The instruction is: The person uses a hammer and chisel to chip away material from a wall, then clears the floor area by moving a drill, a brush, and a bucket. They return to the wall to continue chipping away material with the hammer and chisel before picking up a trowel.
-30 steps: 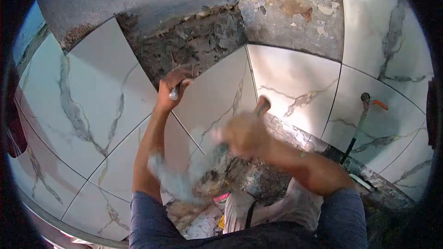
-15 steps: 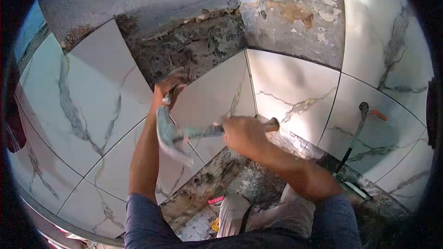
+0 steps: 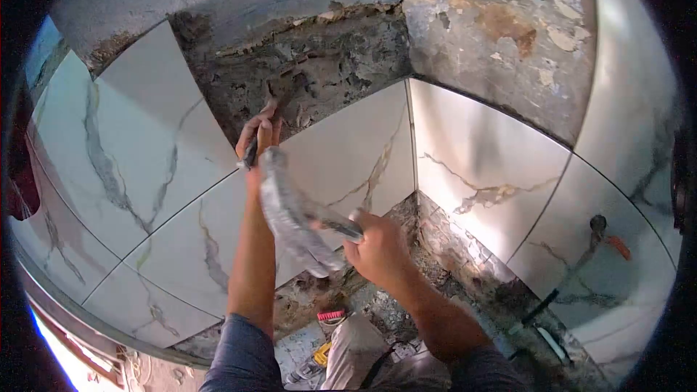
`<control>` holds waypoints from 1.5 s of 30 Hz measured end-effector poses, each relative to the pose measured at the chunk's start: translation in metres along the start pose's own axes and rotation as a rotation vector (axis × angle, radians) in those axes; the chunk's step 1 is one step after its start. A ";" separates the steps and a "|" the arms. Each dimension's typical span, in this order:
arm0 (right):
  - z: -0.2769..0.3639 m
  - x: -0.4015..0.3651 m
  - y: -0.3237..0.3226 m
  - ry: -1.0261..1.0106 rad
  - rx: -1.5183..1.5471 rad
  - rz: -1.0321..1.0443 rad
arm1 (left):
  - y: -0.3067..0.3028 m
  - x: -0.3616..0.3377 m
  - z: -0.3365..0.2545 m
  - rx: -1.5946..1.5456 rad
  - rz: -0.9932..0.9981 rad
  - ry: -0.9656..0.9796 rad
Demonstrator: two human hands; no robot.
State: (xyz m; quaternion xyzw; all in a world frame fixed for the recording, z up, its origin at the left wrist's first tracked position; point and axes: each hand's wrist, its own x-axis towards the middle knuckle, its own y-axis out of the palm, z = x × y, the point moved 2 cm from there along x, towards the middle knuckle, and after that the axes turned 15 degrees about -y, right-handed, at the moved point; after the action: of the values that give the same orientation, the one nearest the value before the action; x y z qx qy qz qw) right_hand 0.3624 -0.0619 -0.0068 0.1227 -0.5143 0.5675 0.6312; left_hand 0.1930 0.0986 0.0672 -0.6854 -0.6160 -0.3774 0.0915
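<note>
My left hand [image 3: 258, 134] is closed around a chisel [image 3: 251, 152], whose near end sticks out toward me; its far end lies against the rough, bare wall patch [image 3: 327, 65] above the tiles. In my right hand [image 3: 377, 247] is the handle of a claw hammer [image 3: 287, 210]. The hammer head is blurred by motion and hangs just below and right of the chisel's near end, in front of a white marbled tile [image 3: 341, 152]. I cannot tell whether hammer and chisel touch.
Marbled tiles [image 3: 152, 116] cover the left wall, and more [image 3: 486, 167] stand right of the corner. A tap with an orange handle [image 3: 597, 225] is at the right. Near my knees lie a pink brush [image 3: 331, 315] and a yellow object [image 3: 322, 353].
The view has shifted, bringing more of the floor into sight. My right hand and the hammer have moved lower in the frame, and the hammer has turned. My left hand still grips the chisel.
</note>
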 end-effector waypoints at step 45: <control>-0.064 -0.030 -0.013 0.243 0.503 -0.219 | 0.042 -0.032 -0.066 0.907 0.216 0.338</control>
State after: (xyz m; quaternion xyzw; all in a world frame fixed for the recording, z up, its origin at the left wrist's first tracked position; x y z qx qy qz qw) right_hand 0.4111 -0.0363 -0.0532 0.2612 -0.2621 0.6161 0.6954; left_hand 0.2065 0.0253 0.1075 -0.5654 -0.6203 -0.1655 0.5178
